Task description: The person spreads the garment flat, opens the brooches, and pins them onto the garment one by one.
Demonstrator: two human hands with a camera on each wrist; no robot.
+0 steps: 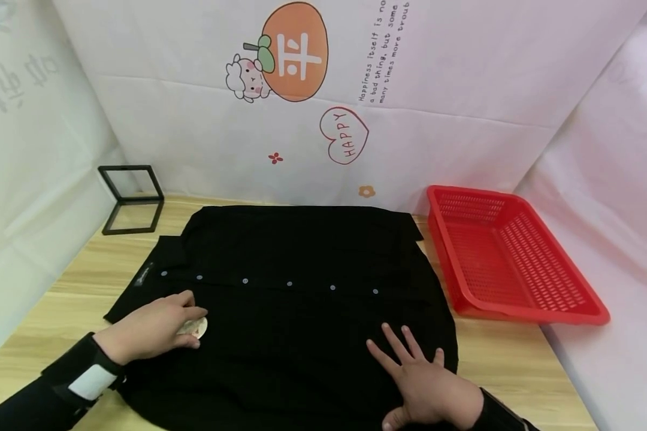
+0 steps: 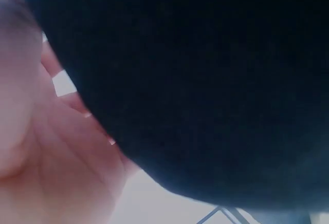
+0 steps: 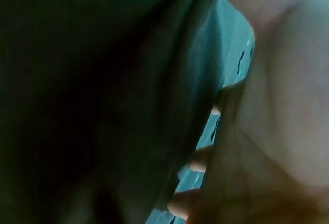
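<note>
A black button-up shirt (image 1: 286, 341) lies spread on the table, its collar end at the left and a row of pale buttons (image 1: 289, 284) running across it. Over the shirt's left part, my left hand (image 1: 153, 326) pinches a small round pale disc (image 1: 198, 328) between thumb and fingers; the hand covers part of the disc, so its kind is unclear. At the lower right, my right hand (image 1: 426, 383) rests on the cloth with fingers spread. Dark fabric fills most of both wrist views, beside the left palm (image 2: 67, 152) and the right palm (image 3: 277, 100).
A red perforated plastic basket (image 1: 528, 312) stands at the right, close to the shirt's edge. At the back left is a black-edged clear frame (image 1: 132, 232), opened at an angle. White printed cloth (image 1: 453, 149) hangs behind and along both sides of the wooden table (image 1: 54, 323).
</note>
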